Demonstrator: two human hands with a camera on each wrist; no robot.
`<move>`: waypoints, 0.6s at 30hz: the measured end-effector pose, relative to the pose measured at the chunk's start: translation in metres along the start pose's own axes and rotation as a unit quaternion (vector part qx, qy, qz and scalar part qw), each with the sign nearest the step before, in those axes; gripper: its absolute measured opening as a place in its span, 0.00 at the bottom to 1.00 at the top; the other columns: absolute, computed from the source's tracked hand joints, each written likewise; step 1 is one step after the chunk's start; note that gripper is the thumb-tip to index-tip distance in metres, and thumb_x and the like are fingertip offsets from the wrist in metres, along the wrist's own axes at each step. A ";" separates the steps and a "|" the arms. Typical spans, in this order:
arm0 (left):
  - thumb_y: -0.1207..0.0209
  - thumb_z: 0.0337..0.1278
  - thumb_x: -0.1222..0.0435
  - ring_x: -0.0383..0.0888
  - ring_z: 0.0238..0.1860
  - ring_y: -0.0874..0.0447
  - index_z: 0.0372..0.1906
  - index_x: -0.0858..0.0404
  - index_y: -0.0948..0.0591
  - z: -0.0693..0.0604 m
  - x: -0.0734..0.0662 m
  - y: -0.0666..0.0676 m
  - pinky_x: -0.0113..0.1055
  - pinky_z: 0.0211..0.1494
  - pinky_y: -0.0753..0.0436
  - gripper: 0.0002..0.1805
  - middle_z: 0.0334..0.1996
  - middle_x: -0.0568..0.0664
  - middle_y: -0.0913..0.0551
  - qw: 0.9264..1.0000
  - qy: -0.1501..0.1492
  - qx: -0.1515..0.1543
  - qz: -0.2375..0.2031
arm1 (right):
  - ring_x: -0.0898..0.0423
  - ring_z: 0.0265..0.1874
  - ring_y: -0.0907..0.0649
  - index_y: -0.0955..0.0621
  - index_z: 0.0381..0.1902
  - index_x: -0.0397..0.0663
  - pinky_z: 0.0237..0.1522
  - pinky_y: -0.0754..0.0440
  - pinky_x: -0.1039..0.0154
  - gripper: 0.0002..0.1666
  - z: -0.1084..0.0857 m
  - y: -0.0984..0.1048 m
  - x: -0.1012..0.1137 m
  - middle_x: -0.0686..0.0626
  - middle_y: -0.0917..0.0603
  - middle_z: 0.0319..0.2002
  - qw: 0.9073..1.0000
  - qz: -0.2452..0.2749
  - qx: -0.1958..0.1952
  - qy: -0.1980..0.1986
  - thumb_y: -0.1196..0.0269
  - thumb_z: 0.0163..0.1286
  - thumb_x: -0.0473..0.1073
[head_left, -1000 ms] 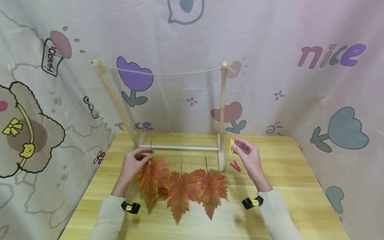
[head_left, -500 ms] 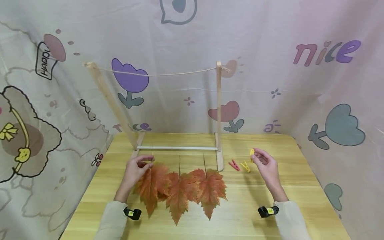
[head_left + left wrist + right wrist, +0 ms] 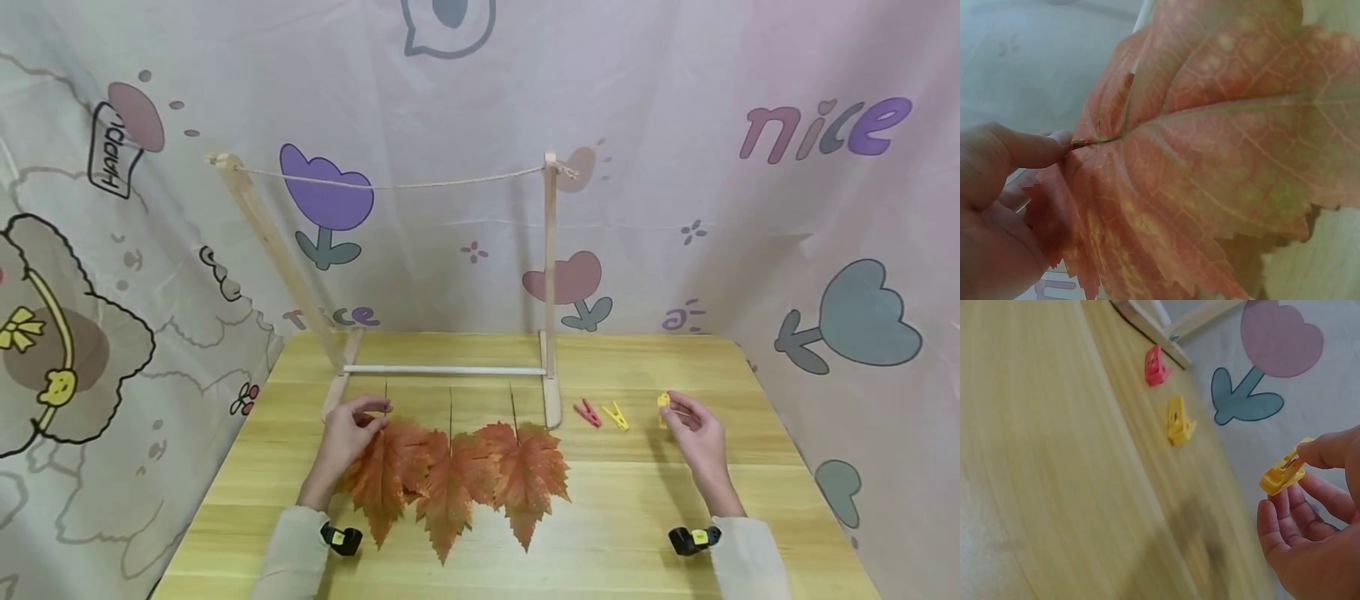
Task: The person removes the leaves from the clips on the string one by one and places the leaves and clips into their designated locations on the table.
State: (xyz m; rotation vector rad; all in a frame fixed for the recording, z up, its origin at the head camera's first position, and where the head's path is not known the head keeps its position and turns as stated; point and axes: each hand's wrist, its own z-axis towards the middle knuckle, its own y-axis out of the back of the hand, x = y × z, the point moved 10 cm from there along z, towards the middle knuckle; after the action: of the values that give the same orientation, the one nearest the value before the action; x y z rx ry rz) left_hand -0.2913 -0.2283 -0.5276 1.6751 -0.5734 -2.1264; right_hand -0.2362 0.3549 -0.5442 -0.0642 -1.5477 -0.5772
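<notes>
My left hand (image 3: 347, 433) pinches the stem of the leftmost red-orange maple leaf (image 3: 384, 479) between thumb and fingers. In the left wrist view that leaf (image 3: 1210, 150) spreads out from the fingertips, its underside veins visible. Two more maple leaves, one in the middle (image 3: 448, 492) and one on the right (image 3: 527, 479), lie alongside with their stems pointing away. At the right, my right hand (image 3: 701, 442) holds a yellow clothespin (image 3: 1279, 480) between thumb and fingers, above the table. Left of it, another yellow clothespin (image 3: 617, 417) and a red clothespin (image 3: 588, 413) lie side by side.
A wooden frame (image 3: 551, 275) stands behind the leaves, with a slack string (image 3: 420, 185) tied between its post tops. A white rod (image 3: 442, 369) joins its feet low down. The wooden table (image 3: 600, 533) backs onto a patterned cloth (image 3: 457, 108).
My right hand has moved right, and a yellow clothespin now lies beside the red one while another is in the hand. My left hand has come slightly down and nearer with its leaf.
</notes>
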 end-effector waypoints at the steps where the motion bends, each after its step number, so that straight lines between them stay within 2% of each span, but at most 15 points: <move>1: 0.33 0.58 0.80 0.53 0.34 0.11 0.49 0.72 0.14 -0.001 0.002 0.000 0.30 0.33 0.17 0.14 0.41 0.61 0.11 1.000 -0.001 0.000 0.003 | 0.71 0.41 0.19 0.22 0.64 0.35 0.42 0.21 0.78 0.25 0.001 0.000 -0.002 0.57 0.18 0.46 1.000 -0.002 0.001 -0.001 0.34 0.74 0.41; 5: 0.32 0.58 0.79 0.53 0.36 0.11 0.50 0.72 0.14 -0.002 0.011 -0.003 0.33 0.36 0.15 0.14 0.42 0.59 0.11 1.000 0.000 0.003 0.025 | 0.72 0.40 0.20 0.21 0.64 0.34 0.40 0.19 0.77 0.25 0.004 -0.003 -0.009 0.51 0.17 0.47 1.000 -0.021 0.005 -0.002 0.34 0.74 0.42; 12: 0.31 0.56 0.78 0.54 0.41 0.11 0.49 0.70 0.13 0.002 0.018 -0.010 0.41 0.41 0.14 0.14 0.41 0.58 0.10 0.999 0.010 0.018 0.046 | 0.74 0.36 0.21 0.20 0.62 0.32 0.35 0.19 0.78 0.25 0.010 -0.005 -0.021 0.36 0.17 0.51 0.998 -0.055 0.001 0.015 0.33 0.73 0.42; 18: 0.30 0.55 0.78 0.53 0.37 0.11 0.46 0.69 0.13 0.000 0.024 -0.013 0.42 0.39 0.14 0.13 0.40 0.59 0.11 0.997 0.014 0.020 0.071 | 0.74 0.29 0.22 0.18 0.56 0.29 0.30 0.22 0.78 0.20 0.013 -0.008 -0.027 0.35 0.15 0.44 0.997 -0.067 -0.020 0.013 0.33 0.68 0.32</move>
State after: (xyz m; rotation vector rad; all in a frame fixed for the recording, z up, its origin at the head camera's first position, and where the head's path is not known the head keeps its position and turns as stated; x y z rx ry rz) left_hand -0.2969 -0.2302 -0.5544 1.6321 -0.7094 -1.9999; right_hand -0.2487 0.3608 -0.5714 0.0163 -1.5233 -0.7118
